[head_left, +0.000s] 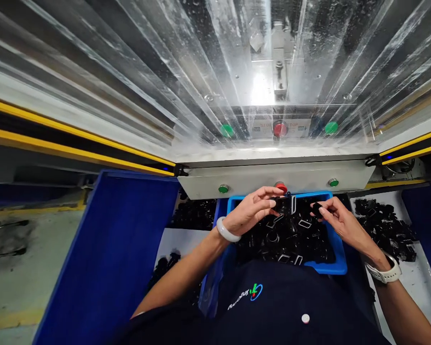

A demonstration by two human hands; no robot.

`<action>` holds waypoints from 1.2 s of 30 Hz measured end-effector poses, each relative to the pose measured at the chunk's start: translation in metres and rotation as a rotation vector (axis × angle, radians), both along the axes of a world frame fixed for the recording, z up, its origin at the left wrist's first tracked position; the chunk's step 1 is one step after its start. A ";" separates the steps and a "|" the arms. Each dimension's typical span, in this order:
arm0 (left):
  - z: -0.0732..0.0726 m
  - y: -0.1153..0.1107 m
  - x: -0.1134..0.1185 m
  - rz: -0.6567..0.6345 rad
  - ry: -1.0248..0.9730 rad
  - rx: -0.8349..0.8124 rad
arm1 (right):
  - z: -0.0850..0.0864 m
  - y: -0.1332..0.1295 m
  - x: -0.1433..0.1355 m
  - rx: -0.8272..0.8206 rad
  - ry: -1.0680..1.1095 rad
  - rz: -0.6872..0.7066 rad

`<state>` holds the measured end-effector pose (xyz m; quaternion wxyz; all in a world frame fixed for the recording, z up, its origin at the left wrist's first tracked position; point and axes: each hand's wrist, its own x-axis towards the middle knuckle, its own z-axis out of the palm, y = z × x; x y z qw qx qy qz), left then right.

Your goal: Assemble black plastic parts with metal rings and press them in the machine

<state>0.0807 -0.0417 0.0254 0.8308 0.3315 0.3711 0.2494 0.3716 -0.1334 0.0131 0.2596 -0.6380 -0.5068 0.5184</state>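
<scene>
My left hand point(250, 211), with a white bangle at its wrist, is closed on a black plastic part point(283, 205) that has a pale rectangular frame at one side. My right hand point(337, 219), wearing a pale watch, pinches a small black piece point(317, 209) between thumb and fingers. The two pieces are apart. Both hands are over a blue bin point(340, 254) full of black plastic parts point(273, 238), several of them with pale rectangular frames. Part of what the left fingers grip is hidden.
A machine panel point(251, 178) behind the bin carries a red button point(281, 186) and green buttons point(223, 189) at either side. Clear plastic sheeting point(215, 96) covers the machine above. More black parts lie on the right point(384, 225) and left point(196, 213). A blue board point(104, 249) stands at left.
</scene>
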 end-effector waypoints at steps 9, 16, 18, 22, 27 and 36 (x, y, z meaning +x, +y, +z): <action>0.007 -0.020 -0.001 0.089 0.014 0.018 | 0.046 0.028 -0.049 0.286 -0.004 -0.098; 0.013 -0.016 0.001 0.048 0.164 0.305 | 0.047 0.048 -0.068 0.154 0.065 -0.003; 0.012 -0.013 0.004 0.046 0.215 0.408 | 0.043 0.052 -0.069 0.136 0.057 -0.042; 0.017 0.001 0.015 0.146 0.344 0.683 | 0.042 0.066 -0.072 0.208 -0.002 -0.140; 0.047 0.056 0.013 0.264 0.481 0.945 | 0.074 0.129 -0.066 0.312 0.040 0.033; 0.099 0.236 0.010 0.525 0.187 0.582 | 0.148 0.362 -0.094 0.622 -0.661 -0.236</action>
